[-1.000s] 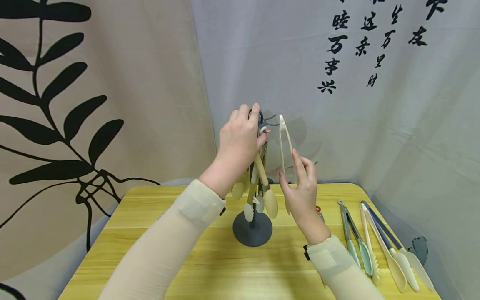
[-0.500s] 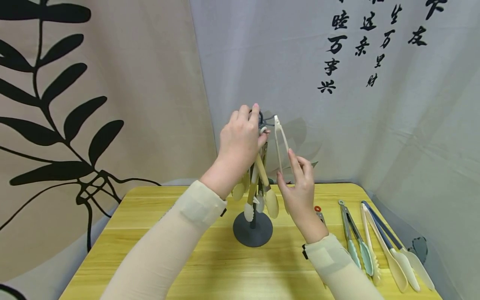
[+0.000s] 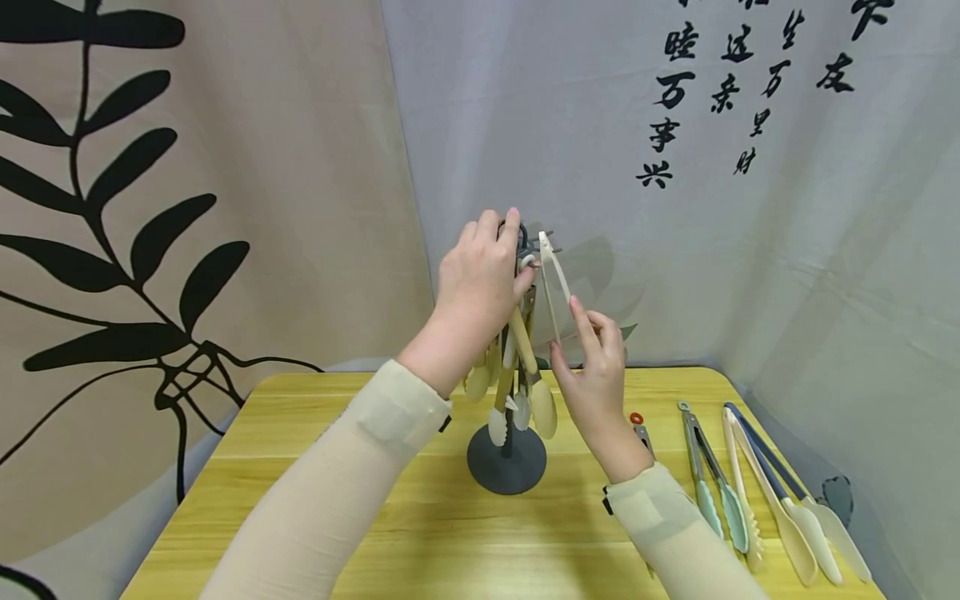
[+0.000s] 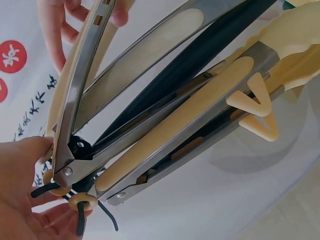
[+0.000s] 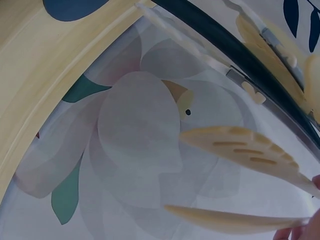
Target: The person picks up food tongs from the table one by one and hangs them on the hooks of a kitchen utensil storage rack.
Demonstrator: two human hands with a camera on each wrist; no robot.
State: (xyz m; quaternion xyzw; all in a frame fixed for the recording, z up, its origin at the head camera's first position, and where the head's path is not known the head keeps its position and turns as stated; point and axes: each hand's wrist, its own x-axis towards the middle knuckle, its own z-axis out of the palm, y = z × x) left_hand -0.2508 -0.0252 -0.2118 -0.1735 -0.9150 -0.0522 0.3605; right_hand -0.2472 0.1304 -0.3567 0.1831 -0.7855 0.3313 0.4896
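Observation:
A dark grey utensil stand (image 3: 507,467) carries several hanging utensils, among them metal tongs (image 4: 175,122) with beige grips. My left hand (image 3: 477,271) holds the top of the stand, its thumb and fingers about the hooks (image 4: 81,220). Between thumb and fingers, my right hand (image 3: 597,375) pinches a pair of cream tongs (image 3: 546,243) by its two arms. The top end of these tongs is up beside the hooks; whether it touches one I cannot tell. Their slotted heads (image 5: 240,147) point downward, spread apart, in the right wrist view.
On the right of the wooden table (image 3: 300,467) lie mint-tipped tongs (image 3: 733,517), cream tongs (image 3: 750,525), a cream spoon (image 3: 797,546) and blue-handled utensils (image 3: 787,487). A tool with a red ring (image 3: 637,418) is partly behind my right forearm. A printed cloth (image 3: 300,167) hangs behind.
My right hand has moved left with the cream tongs, bringing their top end closer to the hooks. The left hand stays at the top of the stand.

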